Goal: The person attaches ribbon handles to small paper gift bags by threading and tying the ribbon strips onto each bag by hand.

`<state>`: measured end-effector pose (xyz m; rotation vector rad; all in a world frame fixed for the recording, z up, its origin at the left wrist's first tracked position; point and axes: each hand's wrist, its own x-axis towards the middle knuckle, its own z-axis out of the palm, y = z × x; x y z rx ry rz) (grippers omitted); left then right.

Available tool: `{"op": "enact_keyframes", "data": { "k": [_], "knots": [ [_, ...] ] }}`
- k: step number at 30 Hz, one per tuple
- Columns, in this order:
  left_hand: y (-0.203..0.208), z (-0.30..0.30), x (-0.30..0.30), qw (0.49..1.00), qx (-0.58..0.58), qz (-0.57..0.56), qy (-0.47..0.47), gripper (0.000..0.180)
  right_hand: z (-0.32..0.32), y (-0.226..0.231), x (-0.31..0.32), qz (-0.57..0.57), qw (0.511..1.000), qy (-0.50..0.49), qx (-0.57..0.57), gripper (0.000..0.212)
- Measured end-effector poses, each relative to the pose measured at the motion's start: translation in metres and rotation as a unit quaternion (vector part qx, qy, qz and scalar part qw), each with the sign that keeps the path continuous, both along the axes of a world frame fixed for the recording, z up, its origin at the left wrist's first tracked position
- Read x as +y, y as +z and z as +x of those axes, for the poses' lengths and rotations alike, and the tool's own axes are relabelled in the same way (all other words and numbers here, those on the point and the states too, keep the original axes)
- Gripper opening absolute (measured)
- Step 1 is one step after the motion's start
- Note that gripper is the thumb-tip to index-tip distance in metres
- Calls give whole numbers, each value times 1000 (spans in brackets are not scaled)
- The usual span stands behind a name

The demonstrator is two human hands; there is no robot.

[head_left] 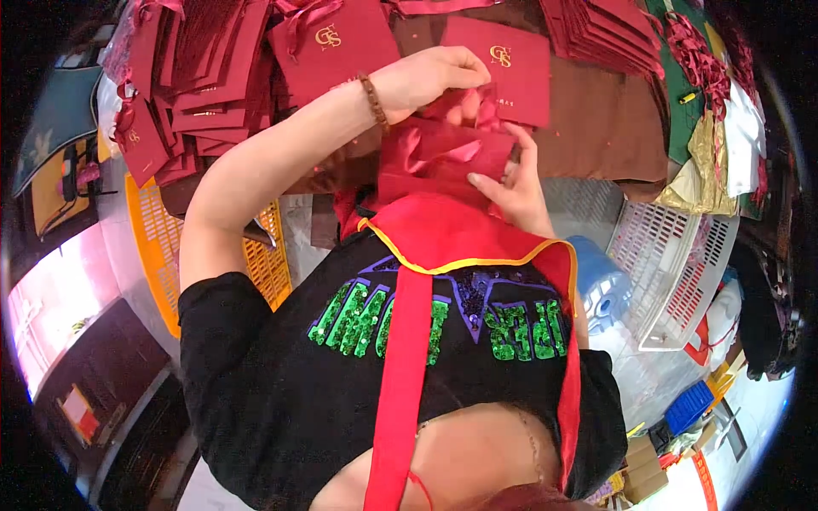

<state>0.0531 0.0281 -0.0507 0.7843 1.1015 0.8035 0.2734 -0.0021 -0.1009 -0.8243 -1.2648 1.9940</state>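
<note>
Within the right grip [521, 186], side of red bag [436, 177]

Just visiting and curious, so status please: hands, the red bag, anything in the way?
Left hand above red bag, fingertip grip blurred. Right hand holding bag's right side. Flat emblem-printed bag close beyond, partly hidden by left hand.

A left bag pile [204, 72] and right bag pile [605, 38] are flanking two loose bags [527, 72] on the table [588, 140], with the held bag [413, 179] being nearer the person [298, 400] and crates [665, 255] standing below.
</note>
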Motion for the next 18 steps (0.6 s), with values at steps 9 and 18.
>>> {"op": "enact_keyframes", "data": {
  "k": [9,18],
  "knots": [
    [-10,21,15,951,293,41,-88,44,-1,-4,6,84,985,109,-105,86],
    [-26,17,27,964,185,-55,-185,39,-2,-5,5,173,969,92,-153,80]
  ]
}}
